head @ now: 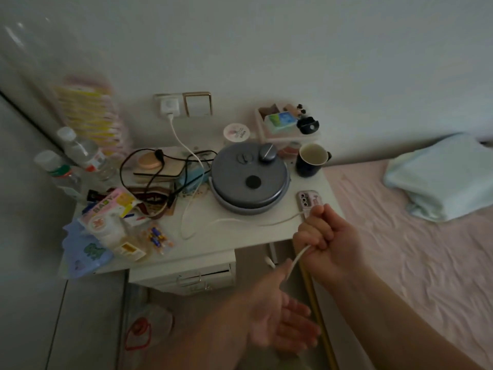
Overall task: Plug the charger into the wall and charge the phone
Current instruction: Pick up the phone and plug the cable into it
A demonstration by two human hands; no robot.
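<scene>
A white charger (169, 106) sits plugged into the wall socket above the bedside table. Its white cable (186, 209) runs down across the table top and loops to the right. My right hand (324, 236) is a fist closed around that cable near the table's right front corner; a length of it hangs out below the fist. A phone (306, 200) in a pale case lies face down on the table just beyond my right knuckles. My left hand (282, 321) hangs lower, palm up, fingers spread, holding nothing. The cable's tip is blurred; whether it touches my left thumb I cannot tell.
The white table (240, 236) carries a grey round pot (249, 177), a dark mug (312, 159), black cords, boxes, packets and water bottles (80, 153). A light switch (198, 104) is beside the socket. A bed with a pink sheet (413, 249) and folded blanket lies right.
</scene>
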